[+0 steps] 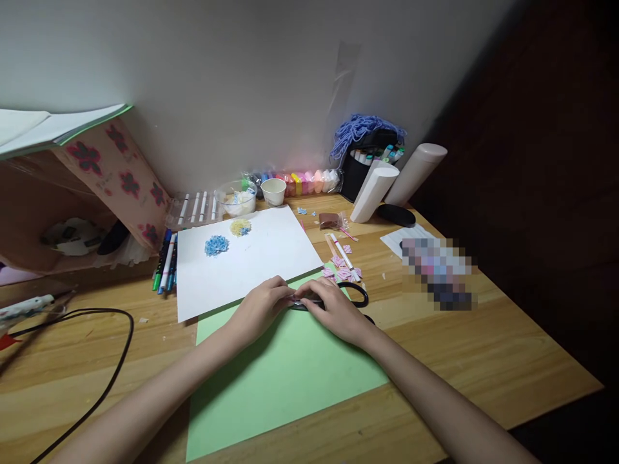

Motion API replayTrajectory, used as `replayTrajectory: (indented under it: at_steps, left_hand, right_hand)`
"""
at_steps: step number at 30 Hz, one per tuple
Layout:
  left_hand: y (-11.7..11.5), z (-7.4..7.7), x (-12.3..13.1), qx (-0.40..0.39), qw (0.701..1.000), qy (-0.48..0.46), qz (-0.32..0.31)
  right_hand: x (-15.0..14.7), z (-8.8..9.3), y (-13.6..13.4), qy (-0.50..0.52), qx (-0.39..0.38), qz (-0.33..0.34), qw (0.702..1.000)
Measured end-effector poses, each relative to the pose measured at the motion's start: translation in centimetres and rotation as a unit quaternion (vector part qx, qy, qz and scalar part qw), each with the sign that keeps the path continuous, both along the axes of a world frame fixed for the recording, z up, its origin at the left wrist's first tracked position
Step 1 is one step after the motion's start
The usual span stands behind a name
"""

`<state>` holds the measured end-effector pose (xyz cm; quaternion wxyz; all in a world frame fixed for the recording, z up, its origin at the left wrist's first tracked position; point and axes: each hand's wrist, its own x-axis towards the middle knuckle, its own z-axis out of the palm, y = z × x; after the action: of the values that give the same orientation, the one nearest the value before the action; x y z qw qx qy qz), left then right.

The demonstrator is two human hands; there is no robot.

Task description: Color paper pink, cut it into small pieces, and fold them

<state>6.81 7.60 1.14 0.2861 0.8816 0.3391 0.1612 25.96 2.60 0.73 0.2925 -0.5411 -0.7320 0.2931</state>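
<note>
My left hand (264, 308) and my right hand (333, 309) meet over the upper edge of a green sheet (285, 380). Their thumbs and fingers are pinched together at one spot; whatever is between them is too small or hidden to make out. Black-handled scissors (366, 298) lie beneath my right hand, partly covered, with a blade showing under the fingertips. Just beyond, a white sheet (242, 277) overlaps the green one and carries a blue crumpled cluster (216, 245) and a yellow-and-blue cluster (240, 227). Pink striped pieces (344, 273) are scattered near my right hand.
A white marker (345, 257) lies beside the striped pieces. Further back stand a paper cup (273, 191), a clear bowl (236, 201) and white bottles (374, 193). Pens (167, 263) lie left of the white sheet. A black cable (126, 348) loops across the left side.
</note>
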Motion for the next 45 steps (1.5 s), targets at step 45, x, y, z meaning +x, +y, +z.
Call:
replayTrajectory:
  at_steps: [45]
  left_hand:
    - [6.1,7.2,12.5,-0.012,0.998,0.063,0.027]
  right_hand:
    - [11.4,4.8,0.7,0.192,0.165,-0.366,0.895]
